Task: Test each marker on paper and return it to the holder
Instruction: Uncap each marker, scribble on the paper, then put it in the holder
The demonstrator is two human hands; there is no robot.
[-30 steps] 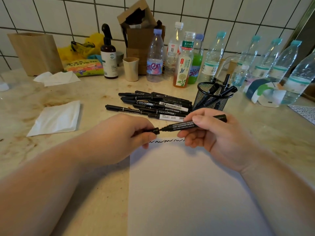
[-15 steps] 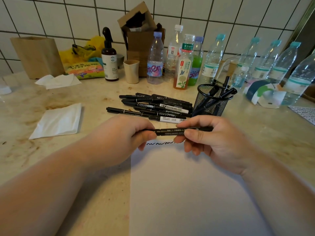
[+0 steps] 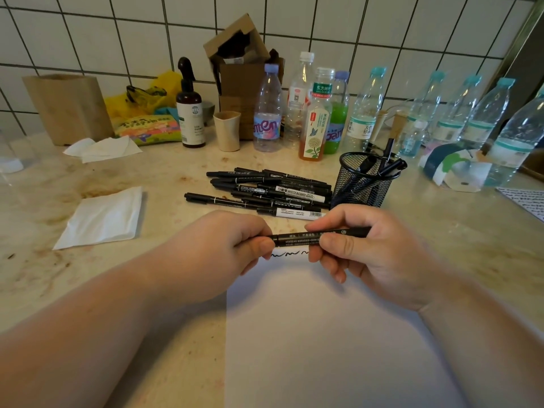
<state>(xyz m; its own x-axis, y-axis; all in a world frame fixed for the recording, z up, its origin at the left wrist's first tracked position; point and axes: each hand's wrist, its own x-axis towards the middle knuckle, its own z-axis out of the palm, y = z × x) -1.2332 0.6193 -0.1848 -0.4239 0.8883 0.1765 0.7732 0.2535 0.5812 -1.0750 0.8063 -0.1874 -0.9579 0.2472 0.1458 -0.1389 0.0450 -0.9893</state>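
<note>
Both hands hold one slim black marker point(image 3: 297, 239) level above the top edge of the white paper sheet point(image 3: 323, 334): the left hand point(image 3: 223, 254) pinches its capped end, the right hand point(image 3: 374, 254) grips its barrel. A black squiggle point(image 3: 290, 254) lies beneath. The black mesh holder point(image 3: 365, 184) stands behind on the beige tabletop point(image 3: 88, 290), beside a pile of black markers point(image 3: 270, 192).

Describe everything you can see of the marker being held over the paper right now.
The marker is a slim black pen with small pale print along its barrel, plastic by its look. It lies roughly level above the top edge of the white paper, just over a wavy black test line. The left hand pinches its left end, the right hand grips its right half. The cap looks on, and no tip shows.
</note>
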